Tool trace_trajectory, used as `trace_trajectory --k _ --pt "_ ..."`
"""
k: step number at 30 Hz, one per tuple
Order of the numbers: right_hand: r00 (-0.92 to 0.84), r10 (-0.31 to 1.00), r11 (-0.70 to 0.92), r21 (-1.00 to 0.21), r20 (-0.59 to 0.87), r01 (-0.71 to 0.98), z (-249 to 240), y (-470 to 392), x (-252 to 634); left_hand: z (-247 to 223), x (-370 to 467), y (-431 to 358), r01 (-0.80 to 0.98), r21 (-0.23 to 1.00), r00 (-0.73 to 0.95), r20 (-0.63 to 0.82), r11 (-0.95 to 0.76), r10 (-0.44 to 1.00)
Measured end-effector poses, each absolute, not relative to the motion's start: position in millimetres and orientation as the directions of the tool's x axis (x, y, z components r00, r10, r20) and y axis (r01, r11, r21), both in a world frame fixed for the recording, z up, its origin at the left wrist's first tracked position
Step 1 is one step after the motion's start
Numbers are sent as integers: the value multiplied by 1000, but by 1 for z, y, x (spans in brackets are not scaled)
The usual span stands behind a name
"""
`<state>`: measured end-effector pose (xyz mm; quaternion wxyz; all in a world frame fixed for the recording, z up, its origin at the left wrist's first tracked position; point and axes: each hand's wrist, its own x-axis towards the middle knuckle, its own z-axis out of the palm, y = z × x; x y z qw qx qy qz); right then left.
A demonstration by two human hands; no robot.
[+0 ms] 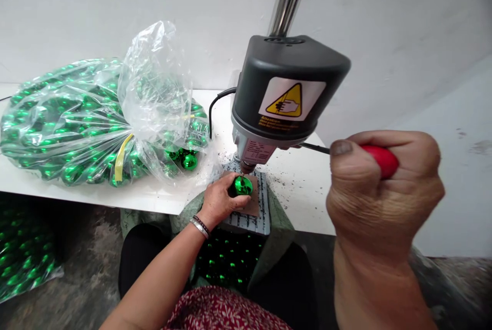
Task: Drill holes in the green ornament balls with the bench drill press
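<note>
My left hand (221, 199) grips a shiny green ball (243, 185) from its left side, thumb in front. The ball rests over a brown board (249, 206) on the grey drill press base (263, 217). Right above it is the chuck (247, 167) of the drill press (286, 91), its bit at the top of the ball; whether the bit has entered the ball I cannot tell. Close to the camera, my right hand (378, 186) is wrapped around the red knob (384, 161) of the press's feed lever (315, 148).
Clear plastic bags of green balls (65, 120) lie on the white table (307, 202) at left. Another bag (23, 258) is on the floor. Dark shavings surround the base. Below it, between my legs, a green sack (274, 227) holds more green balls. A black cable (213, 107) runs behind.
</note>
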<state>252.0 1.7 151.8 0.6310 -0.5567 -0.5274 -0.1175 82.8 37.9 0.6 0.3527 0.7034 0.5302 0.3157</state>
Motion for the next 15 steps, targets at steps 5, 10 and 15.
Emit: trace_trajectory --k 5,10,15 --pt "397 459 379 -579 795 721 149 3 254 1 82 35 511 846 187 68 -156 980" --pt "390 452 387 -570 802 725 151 4 251 7 74 40 487 873 170 -55 -35 984" --pt "364 455 444 -562 813 698 150 4 250 10 66 49 481 876 228 -96 -26 969"
